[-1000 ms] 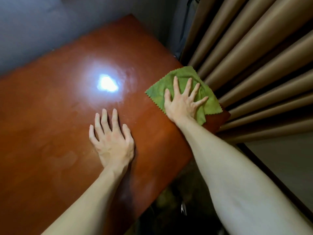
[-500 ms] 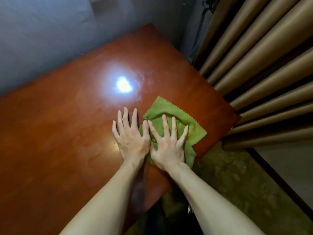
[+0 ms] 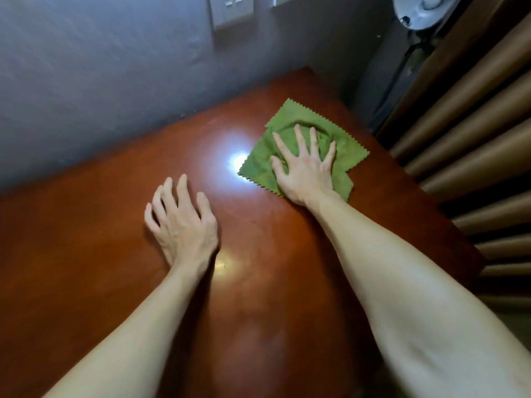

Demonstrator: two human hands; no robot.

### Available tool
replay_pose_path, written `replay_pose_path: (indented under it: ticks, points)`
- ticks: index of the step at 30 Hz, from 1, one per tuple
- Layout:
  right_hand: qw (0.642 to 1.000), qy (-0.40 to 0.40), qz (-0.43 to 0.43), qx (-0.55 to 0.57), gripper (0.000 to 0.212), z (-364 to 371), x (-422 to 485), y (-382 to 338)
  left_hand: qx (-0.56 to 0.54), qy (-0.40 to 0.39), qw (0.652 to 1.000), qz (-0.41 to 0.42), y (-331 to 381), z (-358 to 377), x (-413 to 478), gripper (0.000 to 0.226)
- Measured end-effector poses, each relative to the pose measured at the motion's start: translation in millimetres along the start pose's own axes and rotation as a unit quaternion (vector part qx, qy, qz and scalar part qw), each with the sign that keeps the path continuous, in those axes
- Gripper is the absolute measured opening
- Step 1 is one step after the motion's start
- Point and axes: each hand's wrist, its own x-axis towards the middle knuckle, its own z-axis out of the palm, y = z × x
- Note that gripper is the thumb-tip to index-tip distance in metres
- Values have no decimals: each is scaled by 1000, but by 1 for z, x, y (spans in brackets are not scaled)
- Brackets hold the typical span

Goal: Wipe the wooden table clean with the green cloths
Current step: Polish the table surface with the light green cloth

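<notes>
A green cloth with zigzag edges lies rumpled on the glossy reddish wooden table, near its far right corner. My right hand presses flat on the cloth with its fingers spread. My left hand rests on the bare tabletop to the left, fingers slightly bent and holding nothing. A bright light reflection shines on the wood just left of the cloth.
A grey wall runs along the table's far edge, with a switch plate on it. Brown pleated curtains hang close along the right edge. A white fan stands in the far right corner.
My right hand has slid the cloth away from me toward the far right corner. My left hand has parted from it and stays on the bare wood to the left.
</notes>
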Motion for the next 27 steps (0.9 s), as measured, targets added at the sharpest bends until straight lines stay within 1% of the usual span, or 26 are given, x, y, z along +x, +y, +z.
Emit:
replay_pose_path:
  ticks: [3, 5, 6, 8, 11, 13, 15, 18, 20, 22, 24, 27]
  points:
    - [992, 10, -125, 8, 60, 5, -53, -27, -10, -7, 1000, 0, 1, -4, 2, 54]
    - [983, 5, -180, 24, 60, 12, -110, -46, -23, -13, 1000, -3, 1, -9, 2, 56]
    - [982, 0, -186, 28, 60, 15, -142, -52, -33, -20, 999, -5, 1, -11, 2, 57]
    - [984, -9, -174, 34, 61, 23, -195, -60, -45, -28, 999, -5, 3, -15, 2, 60]
    - [987, -19, -157, 28, 63, 25, -216, -59, -40, -40, 998, -3, 3, -14, 2, 64]
    - [989, -11, -143, 18, 64, 24, -192, -60, -24, -36, 999, -2, 1, -11, 2, 65]
    - [992, 1, -126, 10, 65, 20, -148, -61, -17, -38, 999, 3, 2, -10, 2, 65]
    - [995, 18, -93, 18, 65, 12, -42, -69, 6, -31, 1000, 2, 2, -5, 3, 65]
    - [995, 7, -93, 22, 65, 3, 32, -77, 13, -25, 1000, 1, 1, -1, 4, 64]
    - [995, -13, -100, 11, 65, -5, 81, -84, 11, -18, 1000, 3, 1, -1, 3, 63]
    - [994, -10, -105, 3, 65, -5, 97, -89, 8, -12, 1000, 3, 2, 0, 4, 63]
    - [993, 1, -120, 6, 63, -3, 57, -91, 6, -24, 1000, 0, 3, -4, 3, 62]
